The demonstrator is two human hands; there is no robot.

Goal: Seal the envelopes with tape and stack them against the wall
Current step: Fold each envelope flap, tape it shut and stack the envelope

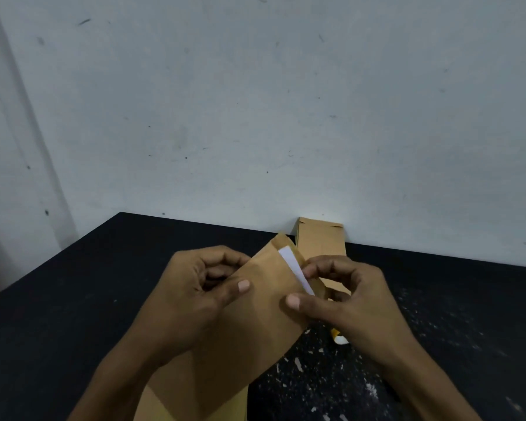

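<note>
No brand, label or writing can be read on anything here.

Your left hand [195,287] grips the brown envelope [249,323] from its left side: the thumb lies across the front of the paper and the other fingers curl behind the left edge. Your right hand [346,299] pinches the envelope's upper right edge, thumb pressed on the front, fingertips bent over the white strip [293,268] that runs along that edge. Whether that strip is tape or a sheet of paper cannot be told. Both forearms come up from the bottom of the view and meet at the envelope.

The envelope is plain brown paper, long and narrow, held tilted with its top end leaning to the right and away from you, above the black table [104,284]. Its lower end overlaps another brown envelope [170,402] at the bottom edge of the view.

Further back, a brown envelope [321,238] leans upright against the grey-white wall [255,117], just behind your right hand. A small yellow and white object [338,338] lies on the table under your right hand, mostly hidden. The table shows pale flecks on its right side.
</note>
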